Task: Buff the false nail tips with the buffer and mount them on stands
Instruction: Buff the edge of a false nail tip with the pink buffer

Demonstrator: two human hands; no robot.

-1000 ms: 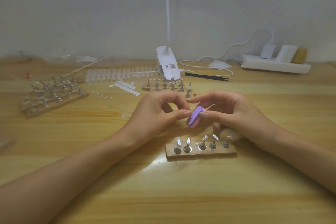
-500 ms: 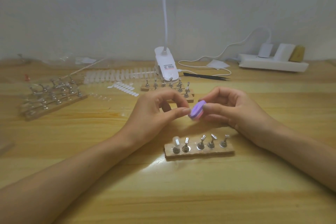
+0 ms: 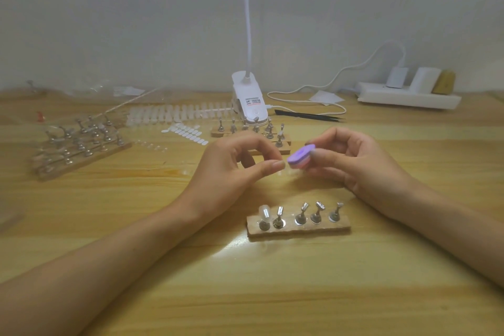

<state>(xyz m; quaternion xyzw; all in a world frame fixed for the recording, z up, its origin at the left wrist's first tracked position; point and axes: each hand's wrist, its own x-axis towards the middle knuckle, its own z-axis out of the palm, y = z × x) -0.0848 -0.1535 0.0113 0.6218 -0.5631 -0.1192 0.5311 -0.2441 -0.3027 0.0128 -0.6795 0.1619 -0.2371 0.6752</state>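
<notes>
remote_op: Buffer has rolled over since a second ago. It was nearly on edge, now the purple face points up and left, and both hands sit a bit farther back from the stand block. Right hand has thumb and fingers curled round it, firm pinch. Left hand has thumb and forefinger closed on a clear nail tip, just a faint glint right beside the buffer's edge; I can't tell if they're touching.

tipsy_tech: So mid-buff then. How many done?

remote_op: One mounted tip at the block's left end, the other four stands bare. Plenty of loose tips back by the lamp clip.

tipsy_tech: My guess for doing it well: keep the pinch low at the tip's base so the face is free, lay the purple side flat on it, short light strokes one way. Press hard and that thing will flex or ping out of your fingers. Brace the heels of both hands on the table.

remote_op: Agreed, I'd dull the shine evenly, then push it on the next bare one.
</notes>
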